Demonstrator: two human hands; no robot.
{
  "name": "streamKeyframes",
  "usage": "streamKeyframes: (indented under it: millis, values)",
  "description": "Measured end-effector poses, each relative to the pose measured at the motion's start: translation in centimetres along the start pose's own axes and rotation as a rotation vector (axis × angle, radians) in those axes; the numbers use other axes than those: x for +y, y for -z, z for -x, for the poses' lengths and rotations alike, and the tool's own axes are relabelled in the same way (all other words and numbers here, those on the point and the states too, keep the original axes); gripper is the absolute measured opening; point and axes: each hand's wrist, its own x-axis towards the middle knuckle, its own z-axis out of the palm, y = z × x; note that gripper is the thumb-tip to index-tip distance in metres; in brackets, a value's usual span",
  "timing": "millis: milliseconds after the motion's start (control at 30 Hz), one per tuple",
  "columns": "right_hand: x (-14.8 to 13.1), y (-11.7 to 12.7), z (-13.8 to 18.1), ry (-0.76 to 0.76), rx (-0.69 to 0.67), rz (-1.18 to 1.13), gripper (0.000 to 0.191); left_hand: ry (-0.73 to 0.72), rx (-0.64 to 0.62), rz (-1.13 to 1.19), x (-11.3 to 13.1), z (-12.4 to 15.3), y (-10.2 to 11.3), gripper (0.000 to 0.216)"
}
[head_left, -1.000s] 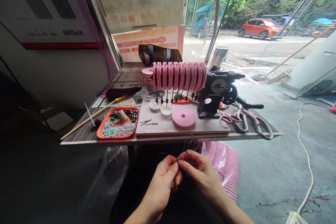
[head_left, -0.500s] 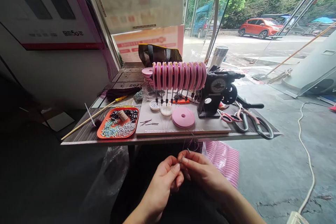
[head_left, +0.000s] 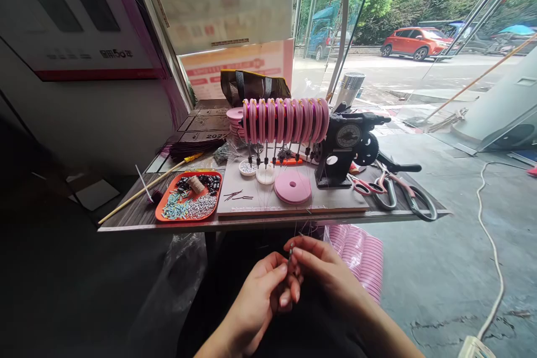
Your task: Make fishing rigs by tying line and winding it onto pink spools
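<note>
My left hand (head_left: pixel 263 295) and my right hand (head_left: pixel 322 269) meet in front of my lap, below the table edge. Both pinch a small slender dark piece (head_left: pixel 290 249) between fingertips, with fine threads running up from it toward the table. On the table a row of pink spools (head_left: pixel 286 119) stands on a shaft, wound with purple thread. A black hand-crank winder (head_left: pixel 347 145) sits to their right. An orange tray of beads (head_left: pixel 189 196) lies at the left front.
A loose pink disc (head_left: pixel 292 187) and small white cups lie on the grey board (head_left: pixel 335 201). Scissors (head_left: pixel 400 193) rest at the table's right end. A stack of pink spools (head_left: pixel 361 260) sits under the table. A white cable (head_left: pixel 491 257) crosses the concrete floor.
Both hands have shifted slightly lower and toward me, and the pinched piece now stands upright between the fingertips. The table items have not moved.
</note>
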Motion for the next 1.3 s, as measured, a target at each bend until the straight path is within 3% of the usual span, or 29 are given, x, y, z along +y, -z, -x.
streamKeyframes:
  millis: [133,400,867,1033,1300]
  values:
    - [0.1,0.1,0.1,0.004,-0.103,0.039,0.032,-0.013,0.005,0.017,-0.2,-0.1,0.2,0.023]
    - [0.3,0.0,0.1,0.017,-0.064,0.058,0.030,-0.019,0.009,-0.034,-0.3,0.1,0.3,0.021]
    - [1.1,0.2,0.1,-0.117,-0.161,-0.241,0.024,-0.017,-0.053,0.046,-0.2,-0.1,0.2,0.011]
    - [1.0,0.3,-0.2,-0.064,-0.204,-0.208,0.023,-0.049,-0.045,0.009,-0.1,-0.1,0.0,0.016]
    - [0.6,0.5,-0.1,-0.036,-0.042,-0.138,0.028,-0.030,0.010,-0.041,-0.1,-0.2,-0.1,0.018]
